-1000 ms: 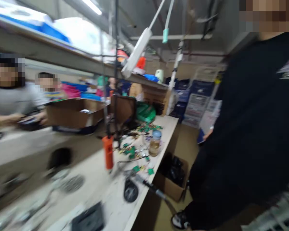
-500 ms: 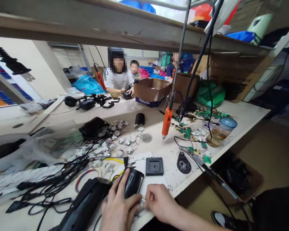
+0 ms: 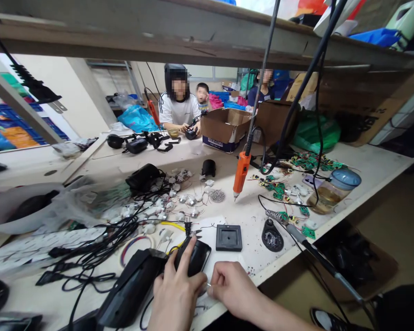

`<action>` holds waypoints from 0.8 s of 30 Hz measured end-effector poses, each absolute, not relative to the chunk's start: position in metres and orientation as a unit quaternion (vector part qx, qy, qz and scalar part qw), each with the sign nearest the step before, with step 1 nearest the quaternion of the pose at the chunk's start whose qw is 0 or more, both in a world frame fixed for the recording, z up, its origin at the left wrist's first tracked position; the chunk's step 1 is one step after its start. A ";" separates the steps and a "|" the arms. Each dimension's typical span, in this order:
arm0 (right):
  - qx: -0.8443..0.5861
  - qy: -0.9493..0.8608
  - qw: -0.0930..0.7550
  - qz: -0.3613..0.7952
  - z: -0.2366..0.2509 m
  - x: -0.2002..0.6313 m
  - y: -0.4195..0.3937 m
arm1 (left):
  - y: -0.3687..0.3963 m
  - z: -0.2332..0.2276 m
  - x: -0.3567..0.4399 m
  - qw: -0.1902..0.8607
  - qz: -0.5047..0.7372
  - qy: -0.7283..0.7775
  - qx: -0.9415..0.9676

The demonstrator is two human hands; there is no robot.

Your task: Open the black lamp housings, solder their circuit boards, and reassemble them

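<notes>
My left hand [image 3: 179, 280] lies over a black plastic housing [image 3: 197, 253] with a glossy end, index and middle fingers stretched across it. Its thumb and lower fingers close together at the housing's near side; what they pinch is mostly hidden. My right hand [image 3: 232, 285] is closed in a pinch beside the left thumb, on a thin, short white piece [image 3: 209, 284] too small to name. A longer black housing [image 3: 133, 287] lies left of my left hand. Just beyond my hands sits a square black tray-like block [image 3: 229, 237].
An orange electric screwdriver [image 3: 241, 172] hangs over the table. A soldering iron [image 3: 308, 246] rests at the right edge by a black dish [image 3: 272, 236], green circuit boards [image 3: 279, 189] and a jar [image 3: 331, 195]. Black cables [image 3: 100, 248] and small motors [image 3: 182, 197] lie left. A person [image 3: 181, 108] sits opposite.
The camera view has swung left, so things appear farther right. My left index and middle fingers have spread farther apart on the housing. My right hand keeps its pinch beside the left.
</notes>
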State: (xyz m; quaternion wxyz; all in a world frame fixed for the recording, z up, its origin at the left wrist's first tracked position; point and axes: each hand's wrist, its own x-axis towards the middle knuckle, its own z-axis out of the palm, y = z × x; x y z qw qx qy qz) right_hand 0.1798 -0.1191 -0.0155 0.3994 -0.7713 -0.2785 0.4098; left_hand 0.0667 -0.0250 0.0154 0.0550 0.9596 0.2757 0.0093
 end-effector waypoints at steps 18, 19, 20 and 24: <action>-0.478 -0.076 0.558 0.674 -0.021 0.184 -0.173 | -0.021 0.031 0.068 0.094 -0.060 0.275 0.955; -0.460 -0.055 0.561 0.686 -0.021 0.182 -0.170 | -0.021 0.031 0.068 0.093 -0.062 0.273 0.955; -0.456 -0.044 0.564 0.687 -0.021 0.180 -0.169 | -0.022 0.031 0.068 0.090 -0.064 0.273 0.956; -0.562 -0.131 0.551 0.603 -0.033 0.173 -0.169 | -0.024 0.029 0.068 0.068 -0.069 0.274 0.957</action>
